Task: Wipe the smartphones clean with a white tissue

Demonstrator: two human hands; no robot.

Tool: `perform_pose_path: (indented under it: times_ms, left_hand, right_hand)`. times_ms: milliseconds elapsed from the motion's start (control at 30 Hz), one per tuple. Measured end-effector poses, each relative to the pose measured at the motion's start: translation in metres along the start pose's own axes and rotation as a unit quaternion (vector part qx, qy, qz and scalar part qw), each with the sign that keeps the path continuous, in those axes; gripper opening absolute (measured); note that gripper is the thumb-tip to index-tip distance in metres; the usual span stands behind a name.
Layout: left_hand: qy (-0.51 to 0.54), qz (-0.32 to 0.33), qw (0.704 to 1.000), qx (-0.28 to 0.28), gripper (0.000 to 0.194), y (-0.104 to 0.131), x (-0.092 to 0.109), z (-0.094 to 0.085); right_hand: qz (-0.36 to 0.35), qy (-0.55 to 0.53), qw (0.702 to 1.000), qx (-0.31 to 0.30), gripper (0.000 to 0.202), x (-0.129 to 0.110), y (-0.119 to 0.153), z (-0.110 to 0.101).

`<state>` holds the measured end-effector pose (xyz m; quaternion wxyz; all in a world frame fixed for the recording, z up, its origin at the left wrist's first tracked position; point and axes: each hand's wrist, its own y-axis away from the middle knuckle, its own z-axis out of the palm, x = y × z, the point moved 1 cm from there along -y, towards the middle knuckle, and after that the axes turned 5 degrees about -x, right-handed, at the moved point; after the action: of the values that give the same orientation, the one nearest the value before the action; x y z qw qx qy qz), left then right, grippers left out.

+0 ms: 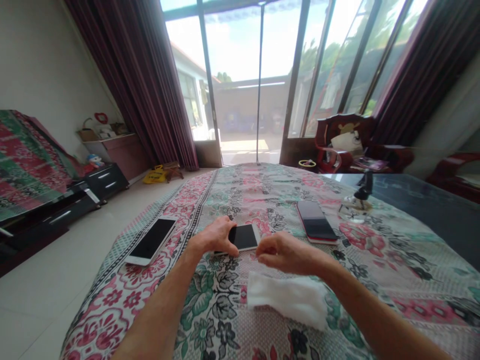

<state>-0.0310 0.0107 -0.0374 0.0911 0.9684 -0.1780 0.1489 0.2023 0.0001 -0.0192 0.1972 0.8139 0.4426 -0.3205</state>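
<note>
A white smartphone (245, 237) with a dark screen lies on the patterned cloth in front of me. My left hand (217, 236) spans its left end, thumb at the near edge and fingers at the far edge. At its right end is my right hand (281, 252), fingers curled together; what they hold, if anything, is hidden. Just below that hand a folded white cloth (287, 298) is spread on the table. Another white smartphone (152, 241) rests screen up to the left. To the right sits a smartphone with a red edge (317, 221), also screen up.
A clear bottle with a black spray head (363, 187) stands at the right of the table, which a floral tablecloth (202, 320) covers. Beyond are glass doors (258, 100), a carved wooden chair (341, 140) and a yellow bag (155, 174) on the floor.
</note>
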Motion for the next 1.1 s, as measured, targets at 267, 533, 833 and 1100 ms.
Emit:
perform_pose_path:
  times_ms: [267,533,833,1100]
  left_hand:
    - [-0.025,-0.06,0.996,0.064,0.057,-0.008,0.009,0.007]
    - [-0.027,-0.131,0.983,0.125,0.055,-0.007,0.033,0.012]
    - [0.161,-0.094,0.97,0.159,0.042,-0.014,0.027,0.01]
    - [0.359,-0.109,0.914,0.155,0.021,-0.017,0.0,0.011]
  right_hand:
    - [0.133,-0.024,0.986,0.096,0.023,0.02,-0.016,0.01]
    - [0.152,-0.204,0.961,0.105,0.017,0.028,-0.024,0.017]
    - [0.2,-0.302,0.925,0.115,0.013,0.013,-0.023,0.01]
    - [0.209,-0.372,0.895,0.127,0.011,0.014,-0.022,0.008]
